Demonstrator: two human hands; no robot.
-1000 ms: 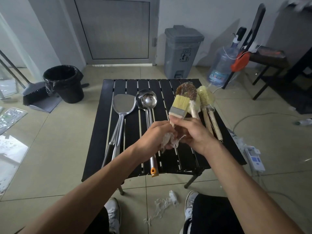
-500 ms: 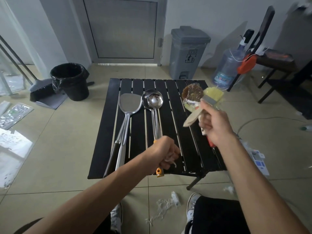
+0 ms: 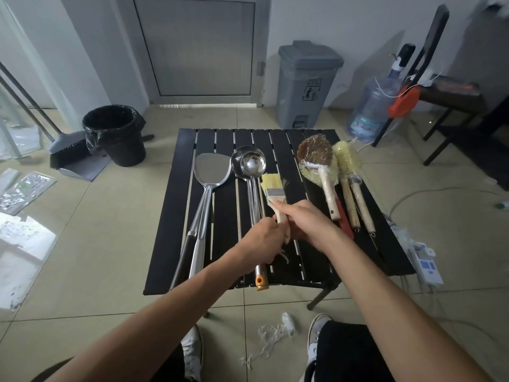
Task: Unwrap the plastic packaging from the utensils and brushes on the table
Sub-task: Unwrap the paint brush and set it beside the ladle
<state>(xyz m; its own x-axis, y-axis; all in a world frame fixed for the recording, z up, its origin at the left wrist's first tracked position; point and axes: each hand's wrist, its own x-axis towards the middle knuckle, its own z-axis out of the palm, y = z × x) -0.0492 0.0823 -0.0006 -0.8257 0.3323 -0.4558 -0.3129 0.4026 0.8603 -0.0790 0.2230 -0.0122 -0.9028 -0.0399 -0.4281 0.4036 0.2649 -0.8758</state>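
A flat paintbrush (image 3: 272, 188) with pale bristles and a wooden handle is held over the black slatted table (image 3: 176, 216). My right hand (image 3: 308, 224) grips its handle. My left hand (image 3: 261, 244) is closed at the handle's lower end, and thin strands of plastic wrap (image 3: 284, 257) hang from it. To the right lie a round brown brush (image 3: 315, 155) in plastic film and a yellow bottle brush (image 3: 344, 158) beside other wooden-handled brushes. Two steel spatulas (image 3: 212, 172) and two ladles (image 3: 252, 164) lie on the left half.
Torn plastic scraps (image 3: 275, 334) lie on the floor between my shoes. A black bin (image 3: 115, 133) and dustpan stand at the back left, a grey pedal bin (image 3: 305, 84) behind the table. A water jug (image 3: 371, 108), a chair and a power strip (image 3: 424, 260) are on the right.
My right hand has swung the paintbrush back from the right to the table's middle. My left hand has risen from near the front edge to meet the handle.
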